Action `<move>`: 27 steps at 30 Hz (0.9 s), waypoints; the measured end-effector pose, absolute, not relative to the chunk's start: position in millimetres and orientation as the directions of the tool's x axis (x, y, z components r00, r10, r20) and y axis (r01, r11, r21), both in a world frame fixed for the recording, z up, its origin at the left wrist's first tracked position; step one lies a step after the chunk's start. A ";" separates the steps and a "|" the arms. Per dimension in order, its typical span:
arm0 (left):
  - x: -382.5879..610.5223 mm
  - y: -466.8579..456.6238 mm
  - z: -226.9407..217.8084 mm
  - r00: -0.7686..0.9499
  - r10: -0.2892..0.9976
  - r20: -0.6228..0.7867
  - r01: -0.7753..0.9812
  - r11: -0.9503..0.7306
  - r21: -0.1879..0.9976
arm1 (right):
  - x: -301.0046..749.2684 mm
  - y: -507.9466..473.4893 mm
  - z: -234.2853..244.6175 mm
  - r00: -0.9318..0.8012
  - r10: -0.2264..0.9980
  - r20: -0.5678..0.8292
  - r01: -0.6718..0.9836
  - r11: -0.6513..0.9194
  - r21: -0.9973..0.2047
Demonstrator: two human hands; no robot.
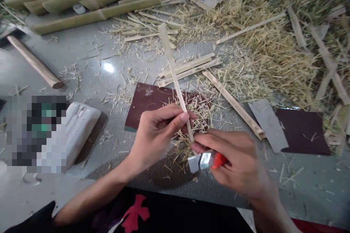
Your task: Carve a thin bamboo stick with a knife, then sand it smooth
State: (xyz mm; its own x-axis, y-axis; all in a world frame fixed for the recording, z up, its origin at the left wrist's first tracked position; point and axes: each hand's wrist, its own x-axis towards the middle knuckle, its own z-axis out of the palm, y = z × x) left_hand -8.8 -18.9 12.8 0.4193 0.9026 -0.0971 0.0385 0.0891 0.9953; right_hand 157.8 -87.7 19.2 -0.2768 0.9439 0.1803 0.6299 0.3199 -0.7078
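Bamboo strip pinched upright between two busy hands

The left hand [161, 123] pinches a thin bamboo strip [177, 83] between thumb and fingers, its wider end pointing away from the person. The right hand [236, 156] is closed around a red-handled cutter [209, 160], the metal end pointing left; its fingers meet the strip's near end, though whether they grip it too is hard to tell.

Beneath the strip, loose shavings [201, 111] cover part of a dark reddish-brown sheet [146, 100] on the grey surface [115, 80]. Just beyond the sheet lie two short bamboo pieces [191, 68] side by side, with a longer bamboo stick [233, 103] slanting to their right. Farther right, a grey sheet [269, 123] touches a second dark sheet [303, 129]. A round wooden rod [35, 62] lies at the left, and split bamboo poles [93, 0] are stacked at the far left.
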 end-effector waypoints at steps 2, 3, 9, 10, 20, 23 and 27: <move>-7.9 -19.8 13.4 0.425 0.898 -0.113 0.005 0.123 0.992 | 155.5 -88.4 20.6 -0.241 0.954 0.179 0.625 0.294 -0.723; -7.3 -20.3 13.9 0.426 0.896 -0.123 -0.014 0.142 0.990 | 154.4 -88.7 21.3 -0.206 0.960 0.190 0.632 0.279 -0.723; -3.8 -24.3 19.4 0.420 0.891 -0.174 -0.092 0.233 0.968 | 147.5 -91.0 17.6 -0.012 0.957 0.289 0.761 0.196 -0.618; -3.4 -25.0 20.4 0.416 0.890 -0.187 -0.096 0.247 0.964 | 146.1 -91.6 16.0 -0.003 0.950 0.314 0.769 0.203 -0.606; -0.7 -27.7 19.1 0.378 0.903 -0.206 -0.017 0.229 0.973 | 136.3 -95.6 11.0 -0.002 0.893 0.450 0.821 0.258 -0.509; 0.3 -29.5 15.9 0.410 0.895 -0.179 -0.040 0.213 0.976 | 135.7 -94.2 10.0 -0.015 0.894 0.447 0.806 0.275 -0.523; 1.6 -30.4 11.6 0.462 0.869 -0.177 -0.122 0.260 0.958 | 132.9 -97.3 8.5 -0.064 0.920 0.386 0.756 0.297 -0.583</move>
State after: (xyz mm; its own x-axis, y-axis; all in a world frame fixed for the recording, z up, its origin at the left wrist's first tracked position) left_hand 1.6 -30.4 11.6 0.4616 0.8693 -0.1767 -0.1222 0.2596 0.9580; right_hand 132.9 -97.3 8.5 -0.0645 0.9204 0.3856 0.7561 0.2972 -0.5830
